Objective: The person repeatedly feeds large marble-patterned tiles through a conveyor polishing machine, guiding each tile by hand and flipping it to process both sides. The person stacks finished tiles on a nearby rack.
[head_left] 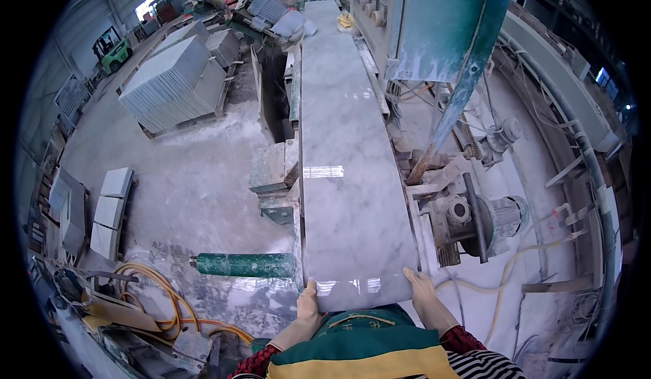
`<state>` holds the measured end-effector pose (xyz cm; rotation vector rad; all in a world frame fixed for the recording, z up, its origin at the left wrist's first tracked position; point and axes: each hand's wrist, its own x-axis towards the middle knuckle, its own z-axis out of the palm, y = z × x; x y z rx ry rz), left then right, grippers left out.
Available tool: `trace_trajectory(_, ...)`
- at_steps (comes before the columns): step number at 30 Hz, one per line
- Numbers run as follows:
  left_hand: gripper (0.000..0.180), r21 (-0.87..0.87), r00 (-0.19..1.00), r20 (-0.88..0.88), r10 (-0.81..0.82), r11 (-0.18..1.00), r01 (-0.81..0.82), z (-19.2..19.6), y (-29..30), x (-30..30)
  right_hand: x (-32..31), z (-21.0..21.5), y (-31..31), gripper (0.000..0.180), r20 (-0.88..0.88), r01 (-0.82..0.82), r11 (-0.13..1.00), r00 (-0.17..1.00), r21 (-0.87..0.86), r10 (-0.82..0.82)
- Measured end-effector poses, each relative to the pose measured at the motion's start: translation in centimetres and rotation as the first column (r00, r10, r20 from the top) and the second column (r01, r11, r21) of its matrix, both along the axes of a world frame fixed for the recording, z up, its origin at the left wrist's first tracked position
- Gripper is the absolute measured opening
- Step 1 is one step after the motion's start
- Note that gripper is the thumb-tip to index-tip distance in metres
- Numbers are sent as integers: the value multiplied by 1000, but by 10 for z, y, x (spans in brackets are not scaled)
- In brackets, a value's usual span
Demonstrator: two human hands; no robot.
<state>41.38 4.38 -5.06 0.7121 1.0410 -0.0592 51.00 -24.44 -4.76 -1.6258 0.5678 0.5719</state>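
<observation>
One glossy slab (349, 131), probably heavy, stiff, brittle, stretches ahead from left hand (308, 302) and right hand (422, 291), sensibly clamped on opposite edges.

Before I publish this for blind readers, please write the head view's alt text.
A person's left hand and right hand hold the near corners of a long, glossy, pale slab; stacked slabs stand to its left.

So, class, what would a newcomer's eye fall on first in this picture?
Probably the long, glossy grey-white slab running up the middle, with the left fingers at its near left corner and the right fingers at its near right. Next come the blue-green panel at upper right and the bundle of pale slabs at upper left.
</observation>
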Motion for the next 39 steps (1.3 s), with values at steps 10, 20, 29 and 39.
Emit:
trace_trajectory(10,54,-78,996,72,-51,995,56,14,7,6,9,10,-12,70,69,-227,926,964,-301,258)
trace_trajectory(20,63,-48,991,88,101,994,-97,-22,50,-91,-10,25,13,30,684,-4,777,472,-630,557)
trace_trajectory(29,57,43,991,-19,135,990,-134,-19,75,-128,-22,19,233,38,670,-334,584,-300,-740,679)
trace_trajectory(39,63,58,996,-18,92,994,-90,-43,79,-133,17,26,141,35,592,-154,571,-207,-806,779)
